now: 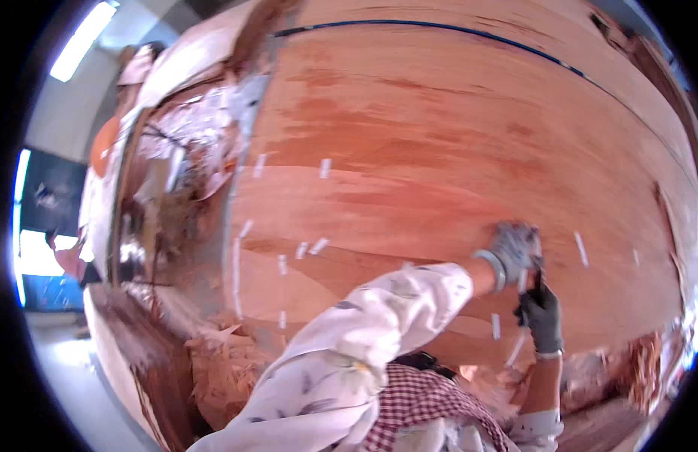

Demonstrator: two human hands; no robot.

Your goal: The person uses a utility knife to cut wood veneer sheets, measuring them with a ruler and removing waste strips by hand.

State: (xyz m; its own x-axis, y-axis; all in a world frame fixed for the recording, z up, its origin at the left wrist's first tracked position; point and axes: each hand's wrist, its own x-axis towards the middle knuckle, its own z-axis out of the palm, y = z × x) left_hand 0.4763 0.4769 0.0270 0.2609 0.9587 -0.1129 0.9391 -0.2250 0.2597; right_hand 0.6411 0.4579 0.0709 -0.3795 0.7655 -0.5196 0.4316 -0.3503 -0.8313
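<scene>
A large reddish wood veneer sheet (409, 135) lies before me, with short white tape strips (325, 167) stuck on it. My left hand (515, 248), in a light grey glove, is at the upper end of a white tape strip (517, 346) on the sheet's right part, fingers bent together; what they grip is unclear. Just below it, my right hand (542, 316), in a darker glove, is closed on a slim dark object (539, 271) that I cannot clearly make out, over that same strip. The two hands nearly touch.
A long dark blue rod (424, 24) crosses the far part of the sheet. Torn veneer scraps (221, 361) lie along the near edge. A cluttered wooden structure (168, 166) stands at the left. Another person (70, 260) is at the far left near bright openings.
</scene>
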